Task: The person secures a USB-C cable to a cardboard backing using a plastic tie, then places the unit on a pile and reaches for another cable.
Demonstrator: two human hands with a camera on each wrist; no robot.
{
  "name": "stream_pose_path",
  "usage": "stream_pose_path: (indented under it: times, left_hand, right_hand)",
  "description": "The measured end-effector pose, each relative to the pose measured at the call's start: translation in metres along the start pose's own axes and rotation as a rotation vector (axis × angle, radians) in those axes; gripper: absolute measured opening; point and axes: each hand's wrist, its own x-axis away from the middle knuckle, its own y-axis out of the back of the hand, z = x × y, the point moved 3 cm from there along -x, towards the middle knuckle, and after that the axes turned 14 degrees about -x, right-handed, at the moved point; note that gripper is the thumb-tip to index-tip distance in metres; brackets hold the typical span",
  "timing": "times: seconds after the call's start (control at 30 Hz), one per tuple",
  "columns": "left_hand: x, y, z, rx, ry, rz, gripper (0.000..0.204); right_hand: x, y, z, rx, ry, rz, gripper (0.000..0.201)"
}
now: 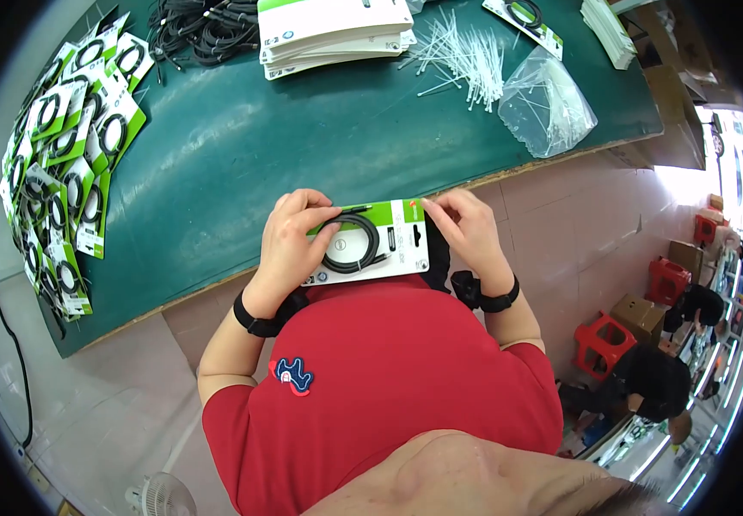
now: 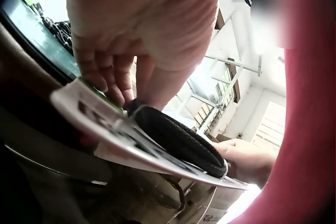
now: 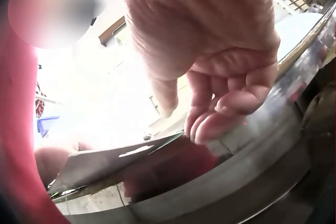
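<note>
A white and green packaging card (image 1: 406, 245) lies at the person's lap, just off the table's near edge. On its face sits a coiled black cable (image 1: 371, 232), with a cable end near the card's top. The left hand (image 1: 290, 236) pinches the coil's upper left between thumb and fingers; in the left wrist view the coil (image 2: 178, 137) stands out from the card (image 2: 110, 124) below those fingertips. At the card's top right corner, the right hand (image 1: 470, 228) touches with its forefinger, the thumb apart from it. The right wrist view shows its other fingers (image 3: 244, 98) loosely bent.
The green table (image 1: 217, 163) carries a heap of carded cables (image 1: 62, 155) at left. Loose black cables (image 1: 208, 30), a stack of cards (image 1: 333, 39), white zip ties (image 1: 466, 64) and a clear plastic bag (image 1: 548, 103) are at the back. Red stools (image 1: 604, 344) stand at right.
</note>
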Motion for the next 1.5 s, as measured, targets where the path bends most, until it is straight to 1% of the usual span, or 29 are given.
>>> stream_pose_path:
  times: [0.1,0.13,0.23,0.27,0.37,0.4,0.5,0.53,0.6,0.63,0.67,0.73,0.77,0.83,0.87,0.97,1.0,1.13,1.23,1.27,1.37,1.4,1.5]
  left_hand:
    - [0.001,-0.001,0.000,0.023,-0.005,-0.025,0.019]
    - [0.001,0.000,0.000,0.023,-0.017,-0.024,0.019]
    - [0.001,0.003,0.001,0.017,-0.040,0.016,0.023]
    - [0.001,0.004,0.003,0.015,-0.048,0.013,0.023]
    - [0.000,0.010,0.005,0.132,-0.107,-0.024,0.023]
    - [0.000,0.013,0.005,0.129,-0.112,-0.027,0.023]
    - [0.000,0.027,0.004,0.095,-0.107,-0.095,0.025]
    - [-0.002,0.032,0.001,0.093,-0.109,-0.099,0.025]
    - [-0.006,0.048,-0.006,-0.047,-0.187,-0.212,0.026]
    - [-0.007,0.053,-0.009,-0.118,-0.224,-0.269,0.026]
    - [-0.009,0.055,-0.010,-0.121,-0.225,-0.273,0.026]
    - [-0.010,0.060,-0.015,-0.244,-0.315,-0.375,0.028]
    - [-0.010,0.061,-0.017,-0.305,-0.361,-0.427,0.028]
    - [-0.009,0.059,-0.018,-0.334,-0.390,-0.439,0.029]
    - [-0.008,0.057,-0.018,-0.362,-0.416,-0.446,0.030]
    - [-0.005,0.050,-0.015,-0.379,-0.436,-0.464,0.031]
    - [-0.004,0.048,-0.014,-0.363,-0.435,-0.474,0.031]
    - [-0.003,0.048,-0.013,-0.354,-0.414,-0.478,0.029]
    - [-0.003,0.051,-0.012,-0.367,-0.403,-0.466,0.027]
    - [-0.003,0.052,-0.013,-0.374,-0.411,-0.454,0.025]
    - [-0.002,0.054,-0.015,-0.364,-0.420,-0.433,0.023]
    - [-0.001,0.054,-0.016,-0.349,-0.424,-0.430,0.022]
    - [0.002,0.054,-0.015,-0.329,-0.435,-0.437,0.021]
  right_hand:
    - [0.015,-0.008,-0.020,-0.176,-0.413,0.267,0.018]
    - [0.016,-0.010,-0.023,-0.177,-0.411,0.256,0.018]
    - [0.017,-0.029,-0.022,-0.719,-0.462,0.360,0.019]
    - [0.016,-0.030,-0.022,-0.719,-0.455,0.354,0.019]
    - [0.005,-0.029,-0.012,-0.767,-0.247,0.326,0.021]
    - [0.001,-0.029,-0.009,-0.767,-0.241,0.324,0.021]
    - [-0.018,-0.024,0.003,-0.627,-0.156,0.431,0.021]
    - [-0.027,-0.018,0.009,-0.626,-0.151,0.431,0.021]
    - [-0.050,-0.002,0.032,-0.317,0.179,0.428,0.019]
    - [-0.062,0.007,0.039,-0.211,0.273,0.279,0.019]
    - [-0.076,0.016,0.043,-0.105,0.366,0.130,0.018]
    - [-0.107,0.030,0.041,0.274,0.554,-0.060,0.014]
    - [-0.123,0.035,0.033,0.276,0.560,-0.061,0.014]
    - [-0.146,0.038,0.012,0.589,0.586,-0.129,0.012]
    - [-0.153,0.039,0.006,0.589,0.594,-0.131,0.012]
    - [-0.168,0.036,-0.013,0.911,0.429,0.018,0.013]
    - [-0.168,0.039,-0.013,0.910,0.432,0.022,0.013]
    - [-0.165,0.039,0.005,0.792,0.501,0.037,0.011]
    - [-0.150,0.045,0.045,0.347,0.665,-0.046,0.006]
    - [-0.144,0.045,0.058,0.342,0.666,-0.040,0.006]
    - [-0.128,0.045,0.093,-0.315,0.459,0.061,0.004]
    - [-0.123,0.044,0.101,-0.318,0.453,0.065,0.004]
    - [-0.116,0.037,0.114,-0.617,0.282,0.266,0.005]
